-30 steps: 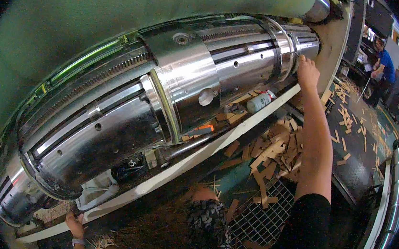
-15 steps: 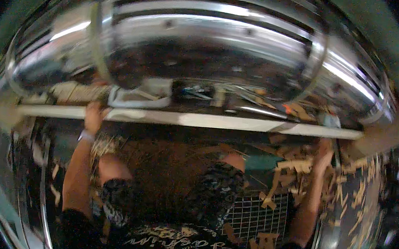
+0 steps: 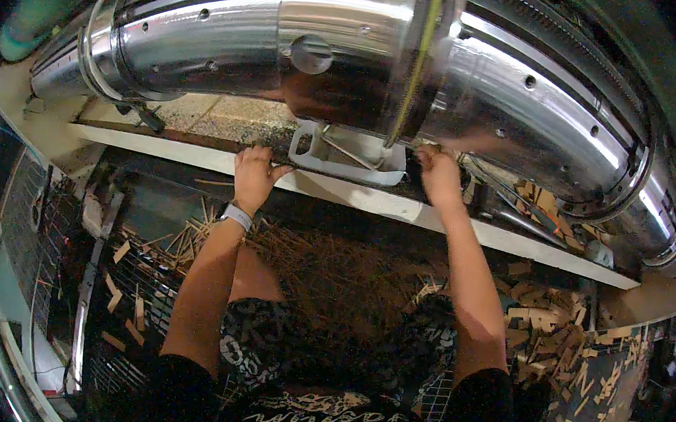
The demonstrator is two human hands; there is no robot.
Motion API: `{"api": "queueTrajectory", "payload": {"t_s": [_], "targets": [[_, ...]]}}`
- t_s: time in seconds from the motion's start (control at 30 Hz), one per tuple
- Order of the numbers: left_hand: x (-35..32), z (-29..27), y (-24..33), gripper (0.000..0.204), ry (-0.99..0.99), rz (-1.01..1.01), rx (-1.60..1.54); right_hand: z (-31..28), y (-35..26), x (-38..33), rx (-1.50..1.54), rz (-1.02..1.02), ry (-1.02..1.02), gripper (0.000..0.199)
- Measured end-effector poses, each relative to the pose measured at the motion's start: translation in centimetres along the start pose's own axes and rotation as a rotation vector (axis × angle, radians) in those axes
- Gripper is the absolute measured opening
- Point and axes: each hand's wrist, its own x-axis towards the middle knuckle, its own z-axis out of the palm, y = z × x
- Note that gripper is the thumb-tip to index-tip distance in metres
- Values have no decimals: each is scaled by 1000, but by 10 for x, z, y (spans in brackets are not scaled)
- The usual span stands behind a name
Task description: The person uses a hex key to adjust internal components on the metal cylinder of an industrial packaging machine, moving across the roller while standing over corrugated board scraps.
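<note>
A long pale beam (image 3: 364, 198) runs across in front of me beneath a large shiny metal cylinder (image 3: 207, 52). My left hand (image 3: 253, 177) lies over the beam, fingers bent toward its far edge and thumb spread; I see nothing in it. Just right of a cut-open white plastic jug (image 3: 304, 159), my right hand (image 3: 439, 178) reaches past the beam with curled fingers. Whatever its fingertips hold is hidden in the dark gap there. A bent metal rod (image 3: 352, 149) lies in the jug.
Bands circle the cylinder, one with a yellow stripe (image 3: 419, 64). Behind the beam at right lie rod-like tools (image 3: 520, 219) and cardboard scraps (image 3: 546, 203). More cardboard offcuts (image 3: 543, 320) cover the floor at right, with thin strips (image 3: 189, 237) at left.
The view has swung, and the cylinder shows a different part of its surface. My right hand has come inward from the beam's right end to beside the jug. My left hand remains at the beam.
</note>
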Motion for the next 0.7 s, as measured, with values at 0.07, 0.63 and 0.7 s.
{"api": "queueTrajectory", "payload": {"t_s": [0.07,0.63,0.7], "targets": [[-3,5,-8,39,125,68,17,-7,22,1,-94,-39,43,18],[-3,17,-18,42,177,65,28,15,43,13,-426,-244,-21,19],[-5,16,-21,41,178,53,49,9,39,12,-513,-163,-98,17]]}}
